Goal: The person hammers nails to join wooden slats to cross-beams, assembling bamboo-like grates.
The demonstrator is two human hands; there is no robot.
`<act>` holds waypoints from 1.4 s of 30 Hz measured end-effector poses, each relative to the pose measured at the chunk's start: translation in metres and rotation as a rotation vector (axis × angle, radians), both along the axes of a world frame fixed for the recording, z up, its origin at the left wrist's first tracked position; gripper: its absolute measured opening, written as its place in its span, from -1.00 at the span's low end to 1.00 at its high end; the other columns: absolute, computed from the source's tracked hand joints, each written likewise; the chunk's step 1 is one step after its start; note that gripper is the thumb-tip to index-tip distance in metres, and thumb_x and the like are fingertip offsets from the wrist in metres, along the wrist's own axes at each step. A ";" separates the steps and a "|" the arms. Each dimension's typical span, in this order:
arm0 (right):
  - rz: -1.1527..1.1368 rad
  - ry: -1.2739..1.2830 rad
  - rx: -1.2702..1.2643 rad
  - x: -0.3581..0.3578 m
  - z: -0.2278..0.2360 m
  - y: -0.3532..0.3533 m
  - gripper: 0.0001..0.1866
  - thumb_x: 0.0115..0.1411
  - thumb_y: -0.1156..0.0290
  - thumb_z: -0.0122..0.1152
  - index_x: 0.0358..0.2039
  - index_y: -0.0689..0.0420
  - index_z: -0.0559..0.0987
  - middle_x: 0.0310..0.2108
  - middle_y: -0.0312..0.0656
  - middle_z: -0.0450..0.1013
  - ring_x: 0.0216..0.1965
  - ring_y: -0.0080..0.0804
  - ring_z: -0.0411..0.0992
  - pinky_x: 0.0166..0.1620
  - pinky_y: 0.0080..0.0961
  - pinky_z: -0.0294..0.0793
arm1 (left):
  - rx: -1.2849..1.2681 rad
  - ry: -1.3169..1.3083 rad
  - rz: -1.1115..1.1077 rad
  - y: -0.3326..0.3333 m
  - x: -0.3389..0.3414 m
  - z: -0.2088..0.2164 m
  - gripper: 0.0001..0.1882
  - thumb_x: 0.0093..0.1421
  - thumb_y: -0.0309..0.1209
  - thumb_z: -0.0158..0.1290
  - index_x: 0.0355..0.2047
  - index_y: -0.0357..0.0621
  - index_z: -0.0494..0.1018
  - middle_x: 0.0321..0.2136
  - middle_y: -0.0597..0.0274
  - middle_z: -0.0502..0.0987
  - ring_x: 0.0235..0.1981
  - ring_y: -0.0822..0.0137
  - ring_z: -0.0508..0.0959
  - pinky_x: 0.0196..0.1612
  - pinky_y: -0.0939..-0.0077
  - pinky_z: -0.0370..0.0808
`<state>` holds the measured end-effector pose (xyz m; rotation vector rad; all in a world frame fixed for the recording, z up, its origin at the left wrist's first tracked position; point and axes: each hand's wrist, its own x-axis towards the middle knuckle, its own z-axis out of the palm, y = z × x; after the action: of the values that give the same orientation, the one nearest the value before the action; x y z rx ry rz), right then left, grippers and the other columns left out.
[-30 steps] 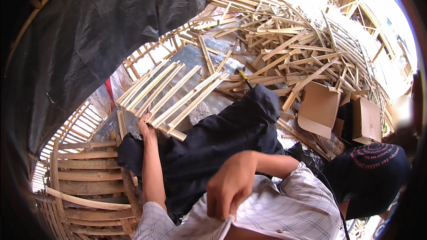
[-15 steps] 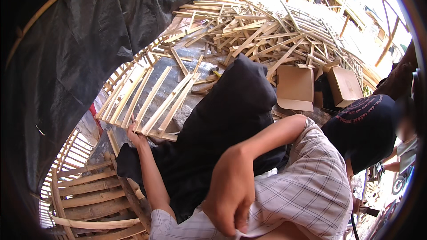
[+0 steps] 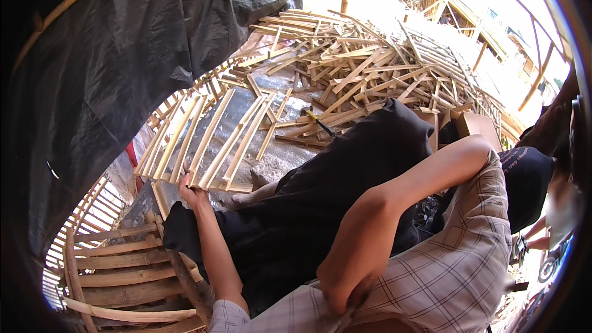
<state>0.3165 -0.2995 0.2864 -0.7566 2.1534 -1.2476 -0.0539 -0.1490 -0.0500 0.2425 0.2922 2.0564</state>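
A bamboo slat frame (image 3: 213, 142), with several thin strips fixed side by side to a crosspiece, lies tilted at the left. My left hand (image 3: 192, 191) is wrapped round the crosspiece at its near edge. Drawn back against my checked shirt (image 3: 425, 271), my right hand (image 3: 348, 274) has its fingers curled down at the front of the cloth. A small dark shape shows by those fingertips, too blurred to name. Beyond the frame, a hammer (image 3: 319, 122) with a dark handle and some yellow rests on the ground.
A big heap of cut bamboo strips (image 3: 370, 68) spreads across the far side. One cardboard box (image 3: 478, 126) stands at the right, partly behind my arm. Black plastic sheeting (image 3: 123, 74) hangs at the left, above a slatted bamboo bench (image 3: 123, 271). Another person in a dark cap (image 3: 530, 179) is at the right.
My knee, under black cloth, has shifted right and covers much of the cardboard box; the hammer now shows. My right hand moved slightly right along the shirt. The left hand keeps its grip.
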 end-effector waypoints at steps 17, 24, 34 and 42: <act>-0.591 -0.880 1.005 -0.030 -0.179 0.341 -0.71 0.29 0.25 -0.03 -0.35 0.13 0.61 -0.38 -0.22 0.61 -0.41 -0.44 0.58 -0.34 -0.43 0.56 | -0.165 0.053 0.012 -0.035 -0.007 -0.001 -0.31 0.16 -0.53 -0.12 0.36 -0.25 0.16 0.19 0.01 0.41 0.06 0.21 0.53 0.08 0.25 0.53; -0.459 -1.062 0.733 -0.009 -0.165 0.338 -0.69 0.35 0.19 0.00 -0.11 0.13 0.57 -0.26 -0.11 0.61 -0.24 -0.34 0.59 -0.16 -0.27 0.59 | -0.125 0.154 -0.051 -0.015 -0.036 -0.056 -0.28 0.20 -0.51 -0.18 0.41 -0.18 0.05 0.34 0.09 0.22 0.23 0.24 0.39 0.17 0.25 0.45; -0.689 -0.804 1.215 0.095 -0.186 0.466 -0.73 0.07 0.47 0.10 -0.22 0.18 0.64 -0.34 0.00 0.60 -0.29 -0.03 0.58 -0.28 -0.16 0.56 | -0.292 0.002 -0.034 0.027 0.027 -0.027 -0.20 0.09 -0.60 -0.16 0.40 -0.30 -0.02 0.40 0.05 0.13 0.39 0.24 0.17 0.46 0.32 0.02; -0.961 -1.134 0.954 0.139 -0.190 0.533 -0.71 0.28 0.35 -0.03 -0.19 0.25 0.59 -0.44 -0.11 0.58 -0.42 -0.30 0.57 -0.35 -0.33 0.58 | -0.709 -0.132 0.011 0.038 0.028 -0.054 -0.34 0.06 -0.51 -0.14 0.25 -0.27 0.31 0.16 0.13 0.48 0.12 0.27 0.50 0.11 0.30 0.47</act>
<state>0.4559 0.2332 0.0966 1.2113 1.6648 -0.5152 -0.0256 -0.1110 -0.1040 -0.3267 0.9077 1.8403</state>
